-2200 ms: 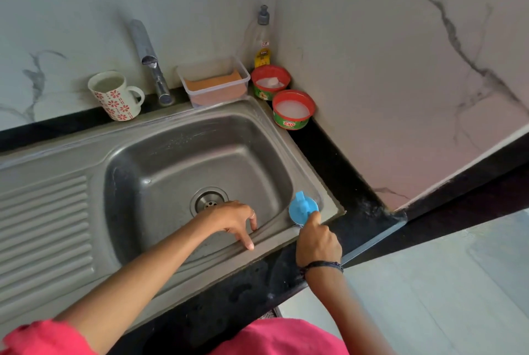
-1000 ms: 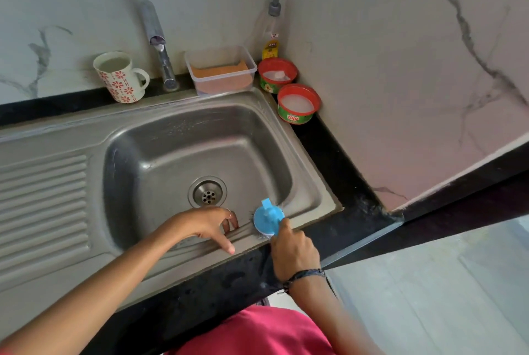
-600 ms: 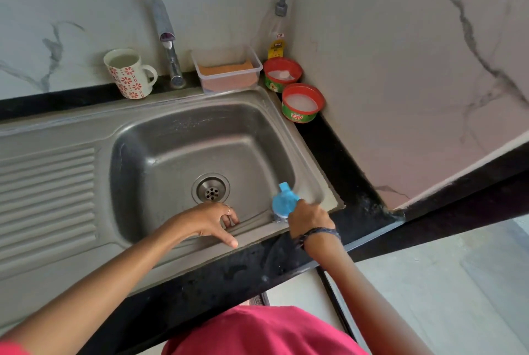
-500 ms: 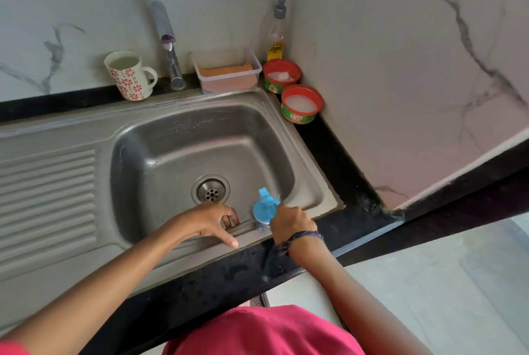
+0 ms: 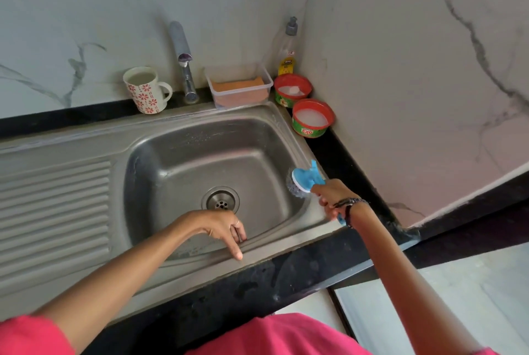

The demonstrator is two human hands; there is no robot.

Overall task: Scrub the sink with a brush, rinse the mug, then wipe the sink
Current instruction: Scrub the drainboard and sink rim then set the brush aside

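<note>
Head view: right hand (image 5: 333,197) grips the handle of the blue brush (image 5: 305,180), fingers curled round it, dark band on the wrist. Brush head with its bristles sits against the upper right wall of the sink (image 5: 86,148) basin, right by the rim. Half a second ago the brush was lower, at the near front wall just beside the left hand; now it has moved up and along the right side, well apart from that hand. Right arm reaches further out than before.

Left hand (image 5: 223,230) unchanged: rests on the front rim of the basin, index finger pointing down onto the rim, other fingers loosely curled over the inner edge, holding nothing. Ring on one finger.

Mug (image 5: 144,92), white with red flowers, stands upright on the back ledge left of the tap (image 5: 184,62), same place as earlier. Drain (image 5: 220,201) sits in the basin floor, beyond the left hand. Clear tub (image 5: 239,87) with orange contents sits right of the tap, then two red-rimmed bowls (image 5: 313,118) and a soap bottle (image 5: 287,48) in the corner. Pink clothing shows at the bottom edge.
</note>
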